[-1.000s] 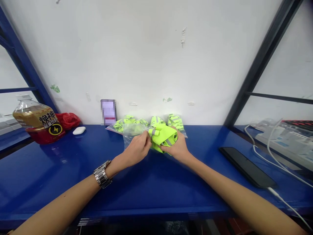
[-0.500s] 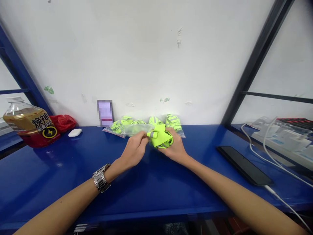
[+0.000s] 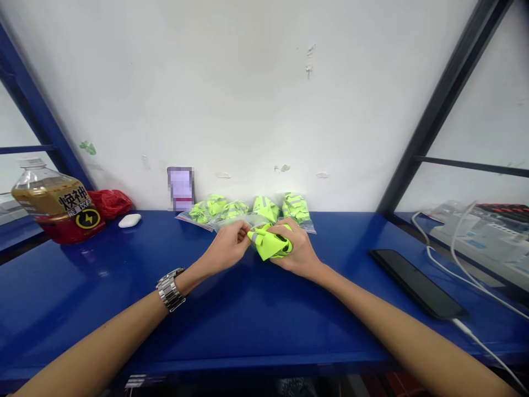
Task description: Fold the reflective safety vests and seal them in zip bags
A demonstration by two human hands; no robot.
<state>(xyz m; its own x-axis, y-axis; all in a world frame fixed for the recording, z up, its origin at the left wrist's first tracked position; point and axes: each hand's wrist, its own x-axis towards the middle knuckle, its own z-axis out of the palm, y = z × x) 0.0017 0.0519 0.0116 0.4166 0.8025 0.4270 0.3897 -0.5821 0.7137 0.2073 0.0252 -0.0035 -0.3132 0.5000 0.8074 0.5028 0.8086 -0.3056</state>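
Observation:
A rolled bundle of neon-yellow fabric with grey reflective strips, seemingly a reflective vest (image 3: 268, 245), is wrapped in the fingers of my right hand (image 3: 300, 251). My left hand (image 3: 227, 245), wearing a metal watch (image 3: 171, 289), is closed in a pinch at the bundle's left end. A clear plastic bag (image 3: 237, 221) spreads just behind these fingertips and appears to be caught in them. Whether the pinch also takes in the fabric's edge, I cannot tell. Behind the hands, several similar yellow bundles (image 3: 295, 207) in clear bags lie along the wall.
A phone with a lit screen (image 3: 181, 187) leans on the wall. At left are a drink bottle (image 3: 61, 204), a red plastic bag (image 3: 111, 204) and a white earbud case (image 3: 129, 220). A dark phone (image 3: 417, 281) on a cable and power strips (image 3: 487, 242) lie at right.
The loose flap of the bundle has swung down and forward, and my right fingers now reach over its top. My left hand stays pinched at its left end. The view has shifted slightly.

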